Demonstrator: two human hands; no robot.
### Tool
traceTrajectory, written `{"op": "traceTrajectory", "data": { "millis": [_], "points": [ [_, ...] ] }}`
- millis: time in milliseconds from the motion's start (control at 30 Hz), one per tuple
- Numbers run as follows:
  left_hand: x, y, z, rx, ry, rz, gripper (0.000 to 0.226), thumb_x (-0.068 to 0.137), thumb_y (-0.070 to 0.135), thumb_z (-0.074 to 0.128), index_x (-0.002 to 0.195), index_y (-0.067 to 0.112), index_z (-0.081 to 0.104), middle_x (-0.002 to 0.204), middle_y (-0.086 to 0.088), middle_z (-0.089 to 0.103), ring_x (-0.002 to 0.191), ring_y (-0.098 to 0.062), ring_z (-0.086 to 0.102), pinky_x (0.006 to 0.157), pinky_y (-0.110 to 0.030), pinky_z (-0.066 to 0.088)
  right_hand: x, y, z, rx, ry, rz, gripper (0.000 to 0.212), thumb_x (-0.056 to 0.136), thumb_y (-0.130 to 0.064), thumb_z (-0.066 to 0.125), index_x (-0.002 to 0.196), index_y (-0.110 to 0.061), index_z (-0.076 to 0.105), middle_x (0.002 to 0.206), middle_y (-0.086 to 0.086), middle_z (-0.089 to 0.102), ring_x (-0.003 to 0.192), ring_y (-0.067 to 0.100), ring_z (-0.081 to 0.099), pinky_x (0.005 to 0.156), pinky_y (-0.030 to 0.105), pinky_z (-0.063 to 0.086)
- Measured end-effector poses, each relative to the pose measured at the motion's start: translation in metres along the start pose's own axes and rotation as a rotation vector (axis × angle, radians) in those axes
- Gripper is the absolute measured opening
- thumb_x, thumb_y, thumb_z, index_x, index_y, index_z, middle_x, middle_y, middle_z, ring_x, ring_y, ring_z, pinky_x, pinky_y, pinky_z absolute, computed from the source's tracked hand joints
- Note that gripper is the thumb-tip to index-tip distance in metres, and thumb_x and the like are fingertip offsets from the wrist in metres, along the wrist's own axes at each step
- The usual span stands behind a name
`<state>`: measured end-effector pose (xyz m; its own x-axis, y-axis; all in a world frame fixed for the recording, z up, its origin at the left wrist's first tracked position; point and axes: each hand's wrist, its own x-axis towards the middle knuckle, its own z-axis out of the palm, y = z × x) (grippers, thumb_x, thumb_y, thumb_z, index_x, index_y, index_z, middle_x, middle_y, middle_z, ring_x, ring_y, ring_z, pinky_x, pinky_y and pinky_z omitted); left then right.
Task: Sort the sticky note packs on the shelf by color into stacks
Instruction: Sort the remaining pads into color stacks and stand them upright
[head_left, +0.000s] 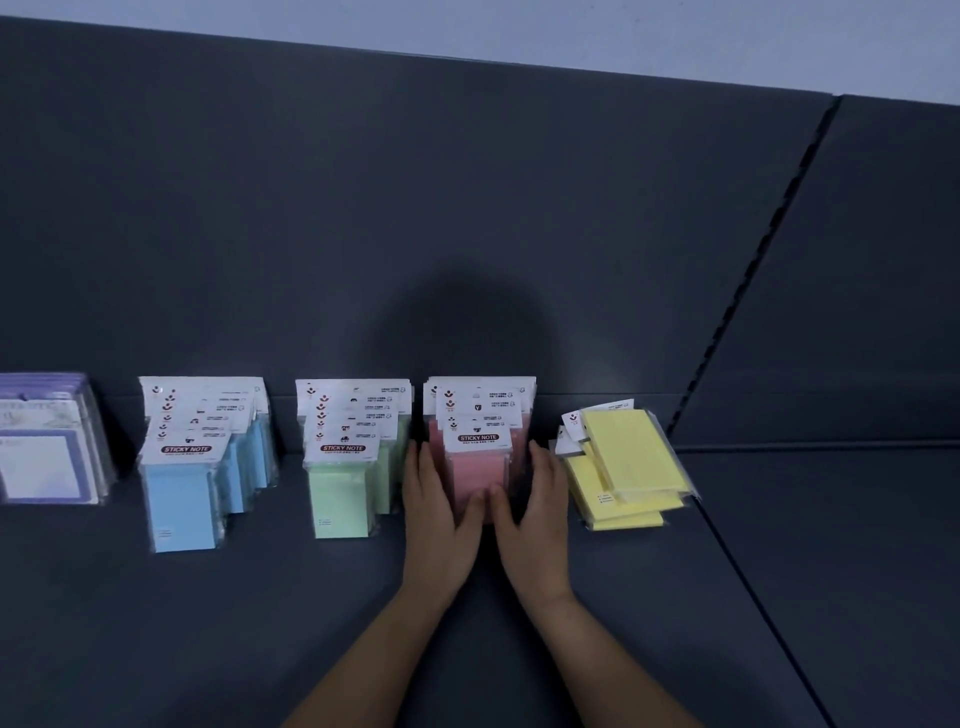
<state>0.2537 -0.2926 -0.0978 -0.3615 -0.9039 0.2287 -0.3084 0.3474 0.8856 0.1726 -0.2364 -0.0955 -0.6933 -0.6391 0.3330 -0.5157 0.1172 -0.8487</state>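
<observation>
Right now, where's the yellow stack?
In the head view, the yellow stack lies at the right end of the row on the shelf, just right of the pink stack and the right hand.

Blue stack (179, 501), green stack (340, 499), pink stack (478, 473), yellow stack (631, 457), perhaps purple stack (41, 462).

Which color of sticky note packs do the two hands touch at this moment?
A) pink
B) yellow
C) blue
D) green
A: the left hand and the right hand press on the two sides of the pink packs, which stand between the green packs and the yellow packs.
</observation>
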Motion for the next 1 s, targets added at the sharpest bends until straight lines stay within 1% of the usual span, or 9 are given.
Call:
{"op": "traceTrajectory", "data": {
  "millis": [100, 233, 333, 400, 567, 700, 767, 867, 1000],
  "points": [
    [0.001, 0.001, 0.001, -0.013, 0.003, -0.01, 0.084, 0.084, 0.018, 0.063, 0.148, 0.009, 0.009, 0.156, -0.005, 0.011, 0.143, -0.015, 0.01, 0.113, -0.022, 0.006, 0.003, 0.0, 0.0, 0.041, -0.093, 0.118, 0.075, 0.091, -0.019, 0.056, 0.149, -0.015, 0.009, 0.155, -0.005, 0.012, 0.138, -0.002, 0.007, 0.11, 0.013, 0.005],
    [0.006, 0.004, -0.002, -0.153, -0.041, 0.026, 0.082, 0.079, 0.007, 0.065, 0.147, 0.014, 0.02, 0.148, 0.0, 0.035, 0.137, -0.011, 0.032, 0.114, -0.038, 0.028, 0.011, 0.0, -0.002, 0.115, -0.248, 0.22, 0.079, 0.09, -0.012, 0.049, 0.15, -0.018, -0.002, 0.158, -0.006, 0.003, 0.14, -0.001, 0.004, 0.113, 0.017, 0.004],
    [0.004, 0.005, -0.004, -0.197, -0.068, 0.016, 0.081, 0.081, 0.005, 0.063, 0.147, 0.019, 0.018, 0.148, 0.007, 0.035, 0.135, -0.003, 0.034, 0.113, -0.037, 0.031, 0.015, 0.0, -0.001, 0.15, -0.296, 0.221, 0.082, 0.085, -0.006, 0.048, 0.15, -0.017, -0.002, 0.158, -0.004, 0.008, 0.144, 0.007, 0.01, 0.12, 0.032, 0.011],
    [0.004, 0.003, -0.003, -0.204, -0.074, 0.028, 0.081, 0.081, 0.005, 0.062, 0.147, 0.02, 0.018, 0.147, 0.008, 0.036, 0.134, -0.001, 0.034, 0.113, -0.035, 0.031, 0.016, 0.0, 0.0, 0.154, -0.301, 0.208, 0.083, 0.084, -0.004, 0.047, 0.15, -0.017, 0.0, 0.157, -0.004, 0.012, 0.144, 0.007, 0.013, 0.119, 0.035, 0.015],
    [0.004, 0.003, -0.004, -0.206, -0.083, 0.021, 0.08, 0.081, 0.006, 0.061, 0.147, 0.023, 0.02, 0.147, 0.011, 0.036, 0.133, 0.002, 0.034, 0.113, -0.034, 0.032, 0.017, 0.002, 0.001, 0.134, -0.299, 0.217, 0.082, 0.083, -0.005, 0.048, 0.15, -0.016, 0.002, 0.156, -0.005, 0.016, 0.142, 0.004, 0.016, 0.117, 0.024, 0.015],
    [0.003, 0.006, -0.004, -0.195, -0.074, 0.056, 0.081, 0.08, 0.005, 0.061, 0.148, 0.02, 0.019, 0.148, 0.01, 0.034, 0.136, 0.0, 0.031, 0.114, -0.033, 0.028, 0.017, 0.0, 0.001, 0.104, -0.284, 0.217, 0.082, 0.084, -0.007, 0.049, 0.15, -0.015, 0.002, 0.157, -0.003, 0.014, 0.143, 0.008, 0.013, 0.119, 0.029, 0.014],
    [0.002, 0.006, -0.004, -0.147, -0.06, 0.085, 0.08, 0.081, 0.006, 0.061, 0.148, 0.017, 0.017, 0.152, 0.006, 0.028, 0.14, -0.003, 0.023, 0.117, -0.032, 0.022, 0.015, -0.001, 0.001, 0.086, -0.269, 0.213, 0.082, 0.085, -0.009, 0.049, 0.15, -0.014, 0.0, 0.158, -0.002, 0.01, 0.144, 0.008, 0.01, 0.119, 0.029, 0.011],
    [-0.003, 0.004, -0.003, -0.032, -0.016, 0.096, 0.074, 0.085, 0.008, 0.06, 0.147, 0.011, 0.021, 0.155, -0.002, 0.017, 0.143, -0.01, 0.013, 0.116, -0.026, 0.012, 0.01, -0.003, 0.0, 0.052, -0.214, 0.195, 0.079, 0.088, -0.009, 0.05, 0.149, -0.012, 0.001, 0.158, -0.002, 0.004, 0.139, -0.001, 0.001, 0.113, 0.015, 0.002],
    [-0.005, 0.002, -0.004, 0.063, 0.002, 0.116, 0.062, 0.086, -0.001, 0.053, 0.142, 0.002, 0.029, 0.149, -0.012, 0.023, 0.138, -0.022, 0.022, 0.11, -0.022, 0.013, -0.003, -0.006, -0.002, 0.015, -0.174, 0.145, 0.07, 0.092, -0.01, 0.05, 0.149, -0.013, 0.01, 0.157, -0.003, 0.011, 0.14, 0.0, 0.007, 0.112, 0.013, 0.004]
  ]
}}
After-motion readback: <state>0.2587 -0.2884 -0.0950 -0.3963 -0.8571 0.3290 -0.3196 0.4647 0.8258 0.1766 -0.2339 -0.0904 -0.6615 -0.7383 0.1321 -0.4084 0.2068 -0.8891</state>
